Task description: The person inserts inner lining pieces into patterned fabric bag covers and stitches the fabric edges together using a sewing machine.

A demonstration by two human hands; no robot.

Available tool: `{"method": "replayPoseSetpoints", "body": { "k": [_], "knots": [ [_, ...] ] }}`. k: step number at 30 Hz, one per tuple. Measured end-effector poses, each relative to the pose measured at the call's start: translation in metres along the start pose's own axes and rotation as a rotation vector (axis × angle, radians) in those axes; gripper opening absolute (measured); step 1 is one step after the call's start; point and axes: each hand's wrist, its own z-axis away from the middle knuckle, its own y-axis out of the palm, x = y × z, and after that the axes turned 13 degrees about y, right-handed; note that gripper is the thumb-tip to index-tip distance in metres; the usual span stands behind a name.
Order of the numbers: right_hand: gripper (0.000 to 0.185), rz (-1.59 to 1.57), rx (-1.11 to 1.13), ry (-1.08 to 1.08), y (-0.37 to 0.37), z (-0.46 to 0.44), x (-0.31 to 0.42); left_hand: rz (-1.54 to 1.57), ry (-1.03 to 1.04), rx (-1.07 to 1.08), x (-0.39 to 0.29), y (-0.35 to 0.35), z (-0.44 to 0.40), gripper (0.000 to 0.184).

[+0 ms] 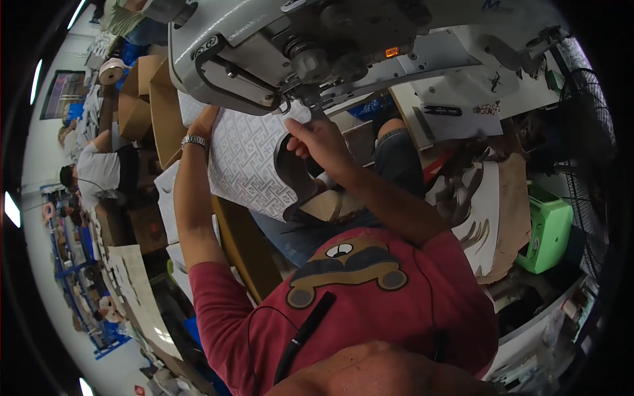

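Note:
A grey-and-white panel (247, 155) with a geometric pattern hangs beneath the head of a sewing machine (218, 39), and its lower right edge curls to show a dark underside. My left hand (206, 120), with a metal watch on the wrist, is at the panel's upper left edge; the fingers are mostly hidden. Close to the needle area, my right hand (319, 144) has its fingers curled at the panel's right edge, thumb pointing up and left. The needle itself is hard to make out.
Cardboard boxes (165, 109) stand beyond my left arm. On the right are scissors (442, 111) on the machine table, a green plastic container (549, 228) and a black wire fan guard (584, 132). Another person (99, 168) works at the far left.

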Motion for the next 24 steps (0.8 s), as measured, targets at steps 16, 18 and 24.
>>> {"method": "replayPoseSetpoints", "body": {
  "k": [16,18,24],
  "knots": [
    [0.036,0.039,-0.139,0.008,0.008,-0.026,-0.012,-0.855,0.694,-0.131,0.063,0.025,0.038,0.069],
    [0.034,0.03,-0.158,0.02,0.008,-0.029,-0.007,-0.79,0.707,-0.182,0.071,0.018,0.047,0.069],
    [0.031,0.101,-0.151,0.047,0.013,-0.028,0.033,-0.493,0.809,-0.092,0.12,-0.018,0.075,0.058]
  ]
}}
